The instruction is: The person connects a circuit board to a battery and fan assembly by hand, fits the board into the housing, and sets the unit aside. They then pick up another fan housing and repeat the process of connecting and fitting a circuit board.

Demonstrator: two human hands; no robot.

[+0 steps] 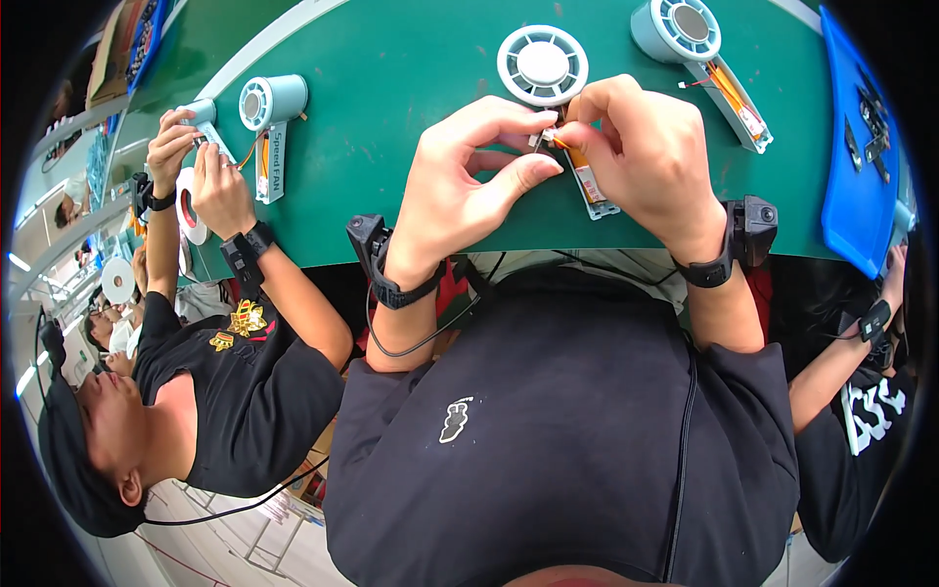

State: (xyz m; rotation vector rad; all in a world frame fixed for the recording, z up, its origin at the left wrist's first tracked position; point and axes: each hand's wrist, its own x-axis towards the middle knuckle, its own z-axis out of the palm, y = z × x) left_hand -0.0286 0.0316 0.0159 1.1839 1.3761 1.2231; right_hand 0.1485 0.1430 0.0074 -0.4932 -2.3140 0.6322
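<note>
A light-blue handheld fan (pixel 542 65) lies on the green table in front of me, its round grille away from me. Its handle (pixel 601 209) is uncovered, showing a silvery battery (pixel 590 184) and yellow-orange wires. Just below the grille, my left hand (pixel 469 176) curls its thumb and forefinger about a small whitish connector (pixel 537 140) with dark wire. My right hand (pixel 646 161) bends over the handle, pinching a small white plug (pixel 551 134) on the battery's wires. Both small parts are close together; I cannot tell whether they are joined. The right fingers partly hide the handle.
Another uncovered fan (pixel 677 31) lies at the far right, beside a blue tray (pixel 841 186) holding dark parts. To the left, a co-worker's hands (pixel 220 191) work near another fan (pixel 274 103) and a white tape roll (pixel 192 207). Another person's arm (pixel 831 377) shows at right.
</note>
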